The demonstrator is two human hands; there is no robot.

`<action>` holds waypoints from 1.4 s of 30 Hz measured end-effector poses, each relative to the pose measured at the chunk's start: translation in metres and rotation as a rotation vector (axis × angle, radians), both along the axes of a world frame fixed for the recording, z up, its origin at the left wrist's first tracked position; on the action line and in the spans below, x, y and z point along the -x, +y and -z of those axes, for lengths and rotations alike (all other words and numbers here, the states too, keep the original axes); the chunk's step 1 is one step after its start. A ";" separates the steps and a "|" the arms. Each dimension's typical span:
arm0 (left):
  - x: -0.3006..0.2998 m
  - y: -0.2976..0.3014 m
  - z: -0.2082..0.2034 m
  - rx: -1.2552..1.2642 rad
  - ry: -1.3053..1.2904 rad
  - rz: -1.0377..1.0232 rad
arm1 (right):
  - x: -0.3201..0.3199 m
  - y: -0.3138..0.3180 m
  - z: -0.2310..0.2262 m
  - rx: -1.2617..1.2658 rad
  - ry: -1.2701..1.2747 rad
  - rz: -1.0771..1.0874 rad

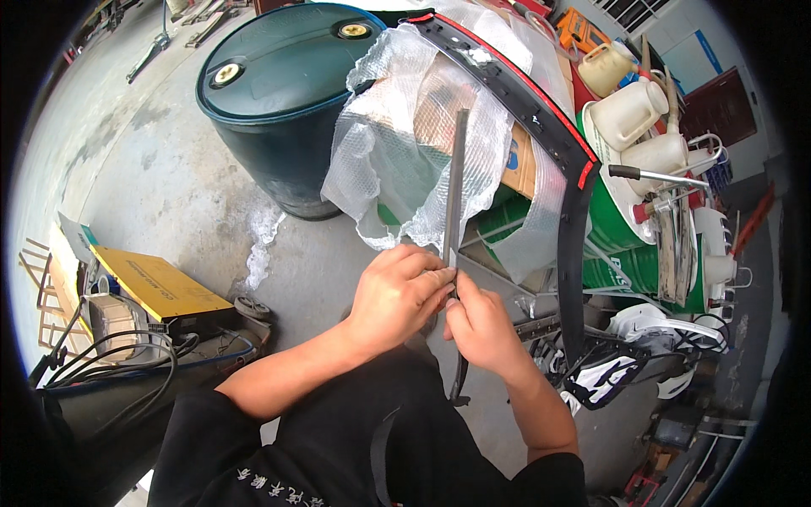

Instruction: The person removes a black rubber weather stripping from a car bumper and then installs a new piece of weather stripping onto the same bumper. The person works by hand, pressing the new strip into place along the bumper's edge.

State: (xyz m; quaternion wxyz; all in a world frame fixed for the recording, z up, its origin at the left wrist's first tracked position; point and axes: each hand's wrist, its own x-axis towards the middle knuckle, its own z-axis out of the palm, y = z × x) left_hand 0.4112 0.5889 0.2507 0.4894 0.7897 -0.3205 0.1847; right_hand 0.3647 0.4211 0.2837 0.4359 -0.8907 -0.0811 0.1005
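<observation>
A long, narrow dark grey trim strip (456,182) stands nearly upright in the middle, its lower end hanging below my hands. My left hand (393,296) is closed on it, fingertips pinching its near side. Just to the right, my right hand (486,325) is closed on the same strip, thumb and fingers meeting my left fingertips. What lies between the fingertips is hidden. Beyond the hands, a curved black trim panel (507,89) edged with red tape rests over clear bubble wrap (380,127), and its arm bends down on the right.
A dark green drum (279,84) stands at the far left. Green drums (612,220) carrying cream jugs (629,114) stand at the right. A yellow-panelled machine (160,283) with black cables sits at the left. White and black plastic parts (608,380) lie at the lower right.
</observation>
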 end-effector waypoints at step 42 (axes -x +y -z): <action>0.005 -0.009 0.018 0.244 0.441 -0.019 | -0.001 -0.002 0.017 0.119 -0.260 0.253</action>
